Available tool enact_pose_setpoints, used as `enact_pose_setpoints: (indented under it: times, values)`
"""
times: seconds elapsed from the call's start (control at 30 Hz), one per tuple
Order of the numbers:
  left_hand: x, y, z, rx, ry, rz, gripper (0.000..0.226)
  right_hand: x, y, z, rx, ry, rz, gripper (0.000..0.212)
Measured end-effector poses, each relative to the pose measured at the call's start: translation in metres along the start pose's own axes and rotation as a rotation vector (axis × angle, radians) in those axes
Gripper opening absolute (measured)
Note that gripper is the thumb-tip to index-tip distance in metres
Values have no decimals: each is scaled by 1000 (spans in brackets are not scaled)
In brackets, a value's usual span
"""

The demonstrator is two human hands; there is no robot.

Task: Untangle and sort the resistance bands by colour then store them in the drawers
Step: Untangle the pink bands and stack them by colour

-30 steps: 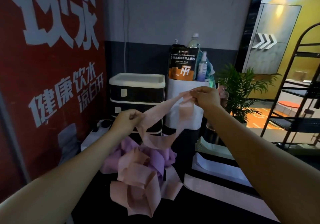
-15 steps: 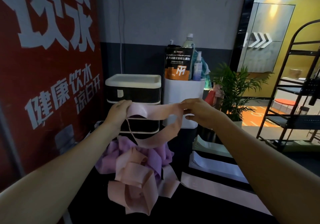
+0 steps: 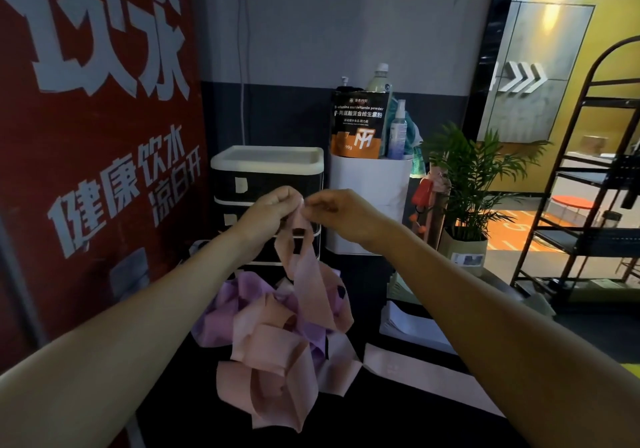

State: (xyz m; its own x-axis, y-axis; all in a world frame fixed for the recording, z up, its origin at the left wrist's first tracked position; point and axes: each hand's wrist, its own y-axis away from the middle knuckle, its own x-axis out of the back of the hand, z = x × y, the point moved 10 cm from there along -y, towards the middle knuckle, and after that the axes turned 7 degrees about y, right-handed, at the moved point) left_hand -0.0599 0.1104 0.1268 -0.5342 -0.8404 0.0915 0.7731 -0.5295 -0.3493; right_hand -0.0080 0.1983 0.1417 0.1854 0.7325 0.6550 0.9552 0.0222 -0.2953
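A pink resistance band [image 3: 306, 274] hangs folded from both my hands, its ends pinched together above the pile. My left hand [image 3: 268, 214] and my right hand [image 3: 337, 210] meet at the top of it, fingertips nearly touching. Below lies a tangled heap of pink bands [image 3: 273, 364] and purple bands [image 3: 221, 312] on the dark table. Another pink band [image 3: 415, 375] lies flat to the right of the heap. The black-and-white drawer unit [image 3: 266, 174] stands behind my hands, drawers closed.
A white bin [image 3: 369, 202] holds a supplement bag [image 3: 358, 124] and bottles. A potted plant [image 3: 465, 184] and a black metal rack [image 3: 588, 184] stand at the right. White paper stacks [image 3: 412, 323] lie right of the heap. A red sign wall [image 3: 97, 136] fills the left.
My hands have come together, folding the stretched pink band in half so it now hangs down as a loop over the heap.
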Motion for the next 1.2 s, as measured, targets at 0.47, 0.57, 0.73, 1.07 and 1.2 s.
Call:
enact_pose_setpoints:
  times: [0.47,0.57,0.73,1.07,1.2]
  values:
    - [-3,12,-35,249,126,-7,17,-1,-2,11,-76,-104,129,17]
    - [-4,13,-36,264,164,6,17,-2,-1,14,-99,-94,132,16]
    - [10,10,-30,222,185,124,7,0,2,25,-142,-74,117,4]
    - [18,2,1,86,17,89,11,-11,-4,9,-41,-123,19,31]
    - [26,2,16,12,-42,149,12,-16,-4,15,-80,-18,21,22]
